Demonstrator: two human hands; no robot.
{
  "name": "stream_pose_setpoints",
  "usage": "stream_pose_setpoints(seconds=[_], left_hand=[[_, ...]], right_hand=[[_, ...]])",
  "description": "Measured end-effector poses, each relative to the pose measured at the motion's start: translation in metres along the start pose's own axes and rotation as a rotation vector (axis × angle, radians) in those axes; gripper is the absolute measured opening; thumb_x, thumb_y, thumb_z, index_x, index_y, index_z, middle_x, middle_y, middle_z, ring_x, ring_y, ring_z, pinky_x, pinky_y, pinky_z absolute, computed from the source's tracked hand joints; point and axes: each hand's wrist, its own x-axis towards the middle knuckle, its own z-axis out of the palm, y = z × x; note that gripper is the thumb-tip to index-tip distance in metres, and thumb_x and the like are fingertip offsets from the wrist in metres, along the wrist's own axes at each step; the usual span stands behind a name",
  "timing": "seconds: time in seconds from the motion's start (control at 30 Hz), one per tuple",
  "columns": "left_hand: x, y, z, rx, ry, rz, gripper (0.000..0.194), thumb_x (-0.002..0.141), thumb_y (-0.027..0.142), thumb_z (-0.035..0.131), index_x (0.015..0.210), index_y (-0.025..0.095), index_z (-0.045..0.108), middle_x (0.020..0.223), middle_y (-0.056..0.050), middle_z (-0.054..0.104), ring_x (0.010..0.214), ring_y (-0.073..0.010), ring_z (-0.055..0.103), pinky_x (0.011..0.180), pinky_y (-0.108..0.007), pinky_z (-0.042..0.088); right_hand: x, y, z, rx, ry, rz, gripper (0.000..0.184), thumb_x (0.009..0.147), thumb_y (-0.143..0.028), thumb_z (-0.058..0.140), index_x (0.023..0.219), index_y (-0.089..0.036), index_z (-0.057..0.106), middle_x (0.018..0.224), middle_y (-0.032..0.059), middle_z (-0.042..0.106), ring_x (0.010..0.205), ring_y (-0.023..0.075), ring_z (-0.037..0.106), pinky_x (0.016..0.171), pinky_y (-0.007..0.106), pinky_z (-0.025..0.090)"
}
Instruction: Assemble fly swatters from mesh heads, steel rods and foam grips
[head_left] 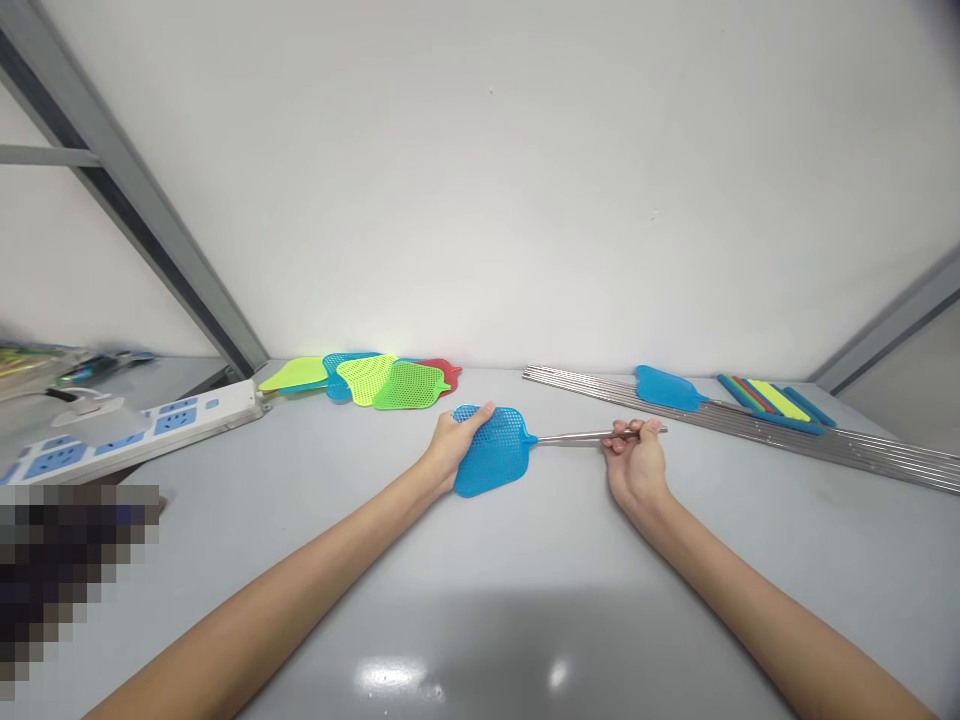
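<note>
My left hand (454,445) grips the left edge of a blue perforated fly swatter head (495,458), thumb on top. From the head's narrow neck a thin metal rod (574,438) runs to the right. The fingers of my right hand (636,462) are closed around that rod near its far end, which pokes out a little past them. Both hands hold the swatter just over the grey table (420,560); whether it touches the surface I cannot tell.
Loose swatter heads in yellow, blue, green and red (409,386) overlap at the back left. At right, metal rods (795,440) lie under another blue swatter (667,388) and several coloured handles (776,400). A white power strip (225,408) lies at left. A wall stands behind.
</note>
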Motion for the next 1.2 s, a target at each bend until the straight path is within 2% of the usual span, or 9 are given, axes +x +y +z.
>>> stream_pose_setpoints(seconds=[0.1, 0.17, 0.33, 0.67, 0.83, 1.03, 1.2], left_hand=[[0.000, 0.000, 0.002, -0.010, -0.016, -0.007, 0.032, 0.054, 0.041, 0.069, 0.062, 0.013, 0.057, 0.055, -0.004, 0.060, 0.050, -0.0185, 0.058, 0.053, -0.033, 0.047], [0.000, -0.001, 0.002, -0.010, -0.015, 0.000, 0.032, 0.055, 0.041, 0.069, 0.062, 0.013, 0.056, 0.055, -0.003, 0.060, 0.050, -0.0176, 0.057, 0.053, -0.032, 0.047], [0.000, -0.001, 0.001, 0.008, -0.041, 0.011, 0.031, 0.056, 0.040, 0.069, 0.059, 0.012, 0.055, 0.053, -0.002, 0.059, 0.048, -0.0152, 0.056, 0.051, -0.028, 0.045], [-0.007, 0.001, 0.005, -0.014, -0.149, -0.031, 0.030, 0.059, 0.040, 0.067, 0.063, 0.012, 0.058, 0.056, -0.004, 0.061, 0.051, -0.0164, 0.057, 0.054, -0.030, 0.046], [-0.008, 0.000, 0.006, -0.045, -0.168, -0.050, 0.030, 0.059, 0.039, 0.068, 0.063, 0.012, 0.058, 0.056, -0.004, 0.061, 0.050, -0.0171, 0.058, 0.054, -0.030, 0.047], [-0.003, -0.002, 0.004, -0.118, -0.143, -0.040, 0.028, 0.060, 0.038, 0.067, 0.063, 0.012, 0.057, 0.054, -0.002, 0.060, 0.049, -0.0140, 0.056, 0.055, -0.028, 0.047], [-0.004, -0.001, 0.004, -0.177, -0.174, -0.048, 0.029, 0.063, 0.039, 0.065, 0.074, 0.013, 0.061, 0.068, -0.005, 0.064, 0.060, -0.0167, 0.060, 0.064, -0.031, 0.049]], right_hand=[[-0.008, -0.001, 0.006, -0.027, -0.067, -0.070, 0.029, 0.084, -0.040, 0.033, 0.065, -0.019, 0.038, 0.055, -0.0050, 0.045, 0.037, 0.0045, 0.031, 0.050, 0.020, 0.037], [-0.009, -0.003, 0.008, -0.036, -0.059, -0.088, 0.029, 0.083, -0.042, 0.034, 0.065, -0.019, 0.038, 0.055, -0.0053, 0.045, 0.037, 0.0041, 0.030, 0.050, 0.020, 0.037], [0.002, -0.012, 0.004, -0.006, 0.080, 0.037, 0.034, 0.087, -0.037, 0.021, 0.061, -0.018, 0.034, 0.048, -0.0061, 0.042, 0.031, 0.0040, 0.021, 0.043, 0.019, 0.032], [0.001, -0.010, 0.005, 0.055, 0.141, 0.155, 0.035, 0.089, -0.024, 0.018, 0.058, -0.017, 0.032, 0.043, -0.0068, 0.039, 0.028, 0.0035, 0.016, 0.038, 0.017, 0.027], [0.003, -0.012, 0.003, 0.067, 0.177, 0.106, 0.036, 0.089, -0.027, 0.018, 0.058, -0.017, 0.032, 0.043, -0.0072, 0.039, 0.029, 0.0036, 0.017, 0.037, 0.016, 0.026], [0.007, -0.020, 0.004, 0.060, 0.139, 0.047, 0.037, 0.088, -0.036, 0.021, 0.060, -0.018, 0.035, 0.048, -0.0054, 0.044, 0.031, 0.0039, 0.019, 0.040, 0.017, 0.031], [0.006, -0.024, 0.006, 0.061, 0.096, 0.028, 0.036, 0.088, -0.035, 0.021, 0.060, -0.018, 0.036, 0.049, -0.0048, 0.045, 0.031, 0.0038, 0.019, 0.042, 0.018, 0.032]])
